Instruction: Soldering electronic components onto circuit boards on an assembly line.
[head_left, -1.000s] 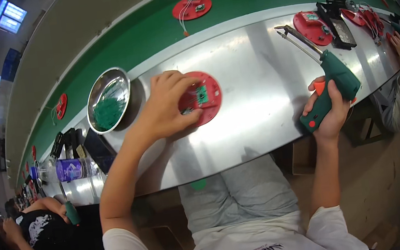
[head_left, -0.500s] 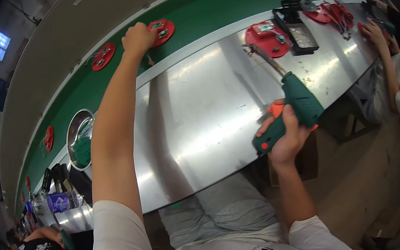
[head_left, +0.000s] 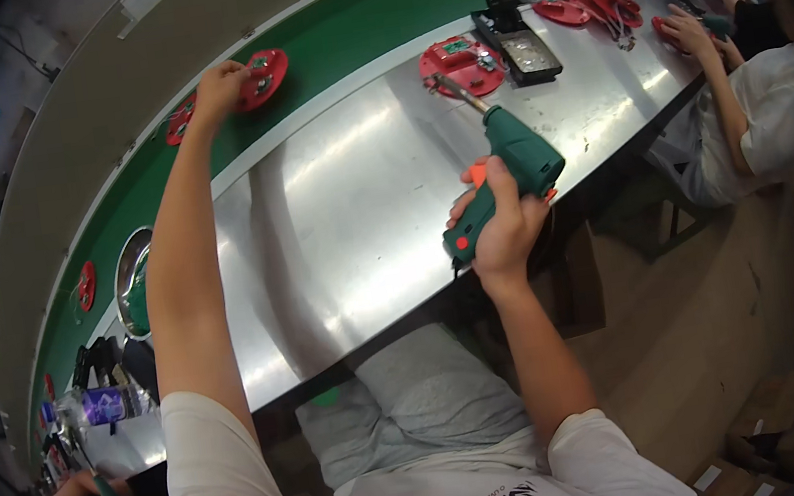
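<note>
My left hand [head_left: 221,90] is stretched out over the green belt, its fingers closed on the near-left edge of a red round plate [head_left: 269,82] that carries a small green circuit board. In my right hand [head_left: 504,239] is a green soldering gun [head_left: 526,146] with orange parts, held by its grip. Its metal tip points away from me, over the edge of another red plate [head_left: 477,80] with a green board and wires, which lies on the metal table. My right fingers wrap round the grip. The exact finger contact on the left is partly hidden.
A black tray stand [head_left: 529,55] sits beside the plate on the metal table [head_left: 338,256]. More red plates [head_left: 611,7] lie to the right, near a co-worker's hands [head_left: 690,34]. A metal bowl [head_left: 124,284] and a purple-labelled bottle [head_left: 107,405] are at left.
The view has turned, shifting the scene leftward. My left hand and its red plate have moved a little left, closer to the neighbouring plate. The soldering gun's tip has come over the table plate's edge.
</note>
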The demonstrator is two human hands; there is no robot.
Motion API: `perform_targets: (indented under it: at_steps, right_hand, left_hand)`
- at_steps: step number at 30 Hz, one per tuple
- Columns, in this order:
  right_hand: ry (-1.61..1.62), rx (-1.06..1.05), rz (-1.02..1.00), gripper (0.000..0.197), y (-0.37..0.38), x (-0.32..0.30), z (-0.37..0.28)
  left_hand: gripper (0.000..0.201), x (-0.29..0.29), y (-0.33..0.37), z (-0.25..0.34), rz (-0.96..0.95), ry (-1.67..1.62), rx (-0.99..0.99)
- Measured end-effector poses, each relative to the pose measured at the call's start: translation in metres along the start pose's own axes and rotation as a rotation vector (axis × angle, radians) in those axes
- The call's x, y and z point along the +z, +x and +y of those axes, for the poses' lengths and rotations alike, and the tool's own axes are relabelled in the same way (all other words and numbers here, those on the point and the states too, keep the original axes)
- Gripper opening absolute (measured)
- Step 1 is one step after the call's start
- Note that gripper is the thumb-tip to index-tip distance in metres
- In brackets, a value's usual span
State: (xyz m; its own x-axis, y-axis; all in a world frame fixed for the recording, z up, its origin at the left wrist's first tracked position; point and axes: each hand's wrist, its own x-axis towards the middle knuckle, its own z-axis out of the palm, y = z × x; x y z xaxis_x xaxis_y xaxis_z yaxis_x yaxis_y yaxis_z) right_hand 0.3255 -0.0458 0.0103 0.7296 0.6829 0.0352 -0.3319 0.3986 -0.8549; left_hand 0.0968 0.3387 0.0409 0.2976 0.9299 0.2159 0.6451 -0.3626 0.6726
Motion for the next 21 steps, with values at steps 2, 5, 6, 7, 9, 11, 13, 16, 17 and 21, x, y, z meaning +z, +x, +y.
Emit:
perform_targets:
  at_steps: [2, 5, 6, 7, 9, 11, 13, 16, 17, 21]
  right_hand:
    - [-0.023, 0.006, -0.012, 0.028, -0.001, 0.004, 0.001]
    - [-0.022, -0.011, 0.009, 0.026, -0.002, 0.005, 0.014]
    - [-0.06, -0.036, 0.016, 0.027, 0.0, 0.0, 0.017]
    - [-0.047, 0.105, 0.075, 0.029, 0.0, -0.002, 0.012]
    - [0.009, 0.118, -0.029, 0.034, 0.005, -0.015, 0.009]
    - [-0.057, 0.021, -0.052, 0.034, 0.0, -0.012, 0.006]
    - [-0.117, -0.002, -0.054, 0.034, -0.006, 0.001, 0.006]
    - [-0.164, -0.031, -0.045, 0.034, -0.011, 0.012, 0.01]
    - [-0.176, -0.042, -0.027, 0.034, -0.01, 0.011, 0.012]
    - [-0.229, -0.04, -0.03, 0.033, -0.005, 0.006, 0.01]
  left_hand:
    - [0.025, -0.03, -0.028, -0.001, -0.009, -0.097, -0.011]
    - [0.029, -0.054, -0.103, 0.007, 0.035, -0.257, -0.002]
    - [0.03, -0.055, -0.133, 0.018, -0.011, -0.104, 0.11]
    - [0.031, -0.047, -0.159, 0.025, -0.033, -0.142, 0.012]
    - [0.022, -0.024, -0.199, 0.021, 0.017, -0.109, 0.277]
    - [0.017, -0.017, -0.233, 0.015, -0.05, 0.023, 0.373]
    - [0.015, -0.025, -0.262, 0.004, 0.057, 0.013, 0.46]
    - [0.016, -0.048, -0.28, -0.007, 0.013, 0.041, 0.373]
    - [0.017, -0.055, -0.282, -0.006, -0.033, 0.07, 0.349]
    - [0.023, -0.104, -0.277, -0.014, 0.16, 0.015, 0.268]
